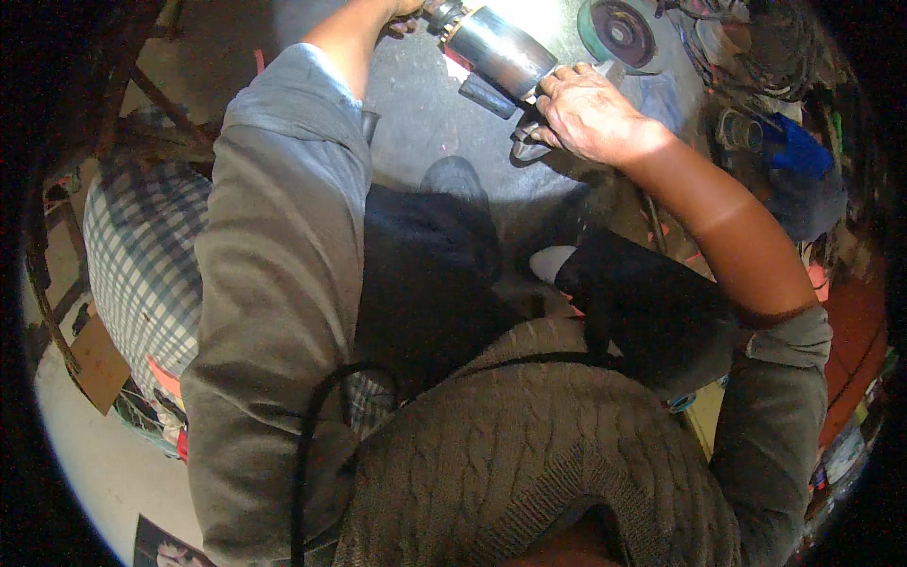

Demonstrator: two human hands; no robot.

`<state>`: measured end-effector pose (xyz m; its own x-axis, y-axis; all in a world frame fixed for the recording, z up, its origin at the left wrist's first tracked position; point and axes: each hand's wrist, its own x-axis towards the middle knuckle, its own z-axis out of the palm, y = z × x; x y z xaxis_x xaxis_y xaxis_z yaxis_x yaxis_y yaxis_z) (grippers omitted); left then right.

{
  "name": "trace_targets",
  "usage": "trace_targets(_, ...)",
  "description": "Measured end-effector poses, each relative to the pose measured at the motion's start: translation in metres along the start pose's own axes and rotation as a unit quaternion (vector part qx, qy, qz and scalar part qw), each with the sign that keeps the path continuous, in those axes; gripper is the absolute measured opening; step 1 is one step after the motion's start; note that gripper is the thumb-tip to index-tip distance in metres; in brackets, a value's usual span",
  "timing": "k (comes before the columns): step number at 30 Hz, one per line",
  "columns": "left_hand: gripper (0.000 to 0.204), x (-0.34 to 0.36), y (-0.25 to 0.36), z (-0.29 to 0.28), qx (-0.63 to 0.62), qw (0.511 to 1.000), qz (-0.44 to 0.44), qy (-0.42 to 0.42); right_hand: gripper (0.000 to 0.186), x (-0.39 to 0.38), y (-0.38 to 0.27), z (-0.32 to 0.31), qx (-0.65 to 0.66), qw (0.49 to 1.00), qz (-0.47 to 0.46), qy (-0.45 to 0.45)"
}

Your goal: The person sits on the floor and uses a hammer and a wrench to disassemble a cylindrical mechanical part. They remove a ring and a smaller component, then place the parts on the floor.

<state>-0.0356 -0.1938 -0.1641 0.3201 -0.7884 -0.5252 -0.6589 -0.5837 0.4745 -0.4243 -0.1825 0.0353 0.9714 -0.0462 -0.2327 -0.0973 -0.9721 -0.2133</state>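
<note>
A shiny metal cylinder (501,52) lies slantwise near the top of the view, with a dark, narrower fitting (444,14) at its upper-left end. My right hand (586,109) curls its fingers round the cylinder's lower-right end. Beneath that hand is a dark curved part (531,142), partly hidden by the fingers. My left hand (404,19) is at the dark fitting; the top edge cuts it off and its grip is only partly visible. A dark block-shaped piece (487,96) sits alongside the cylinder, close to my right hand.
Beyond my right hand lies a round green-rimmed part (617,33) with a dark centre. Tangled dark cables (756,57) and a blue item (800,146) crowd the right side. Checked cloth (146,255) is at left. A black cord (312,416) crosses near my lap.
</note>
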Motion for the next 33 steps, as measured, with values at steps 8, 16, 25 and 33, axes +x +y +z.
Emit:
trace_targets(8,0.038,-0.041,0.018,-0.004,-0.185,0.974,-0.074,-0.107,0.038,0.006,0.009,0.008,-0.005,1.000,-0.001,-0.025)
trace_targets(16,0.036,-0.085,0.033,0.030,-0.221,0.956,-0.107,-0.163,0.032,-0.036,0.031,0.003,-0.025,0.991,-0.075,-0.111)
trace_targets(25,0.057,-0.079,0.054,0.050,-0.208,0.957,-0.032,-0.200,0.026,-0.071,0.025,0.031,-0.012,0.999,-0.023,-0.047)
trace_targets(33,0.041,-0.057,0.048,0.070,-0.331,0.915,-0.102,-0.208,0.030,-0.076,0.035,0.024,-0.007,0.998,0.055,-0.005)
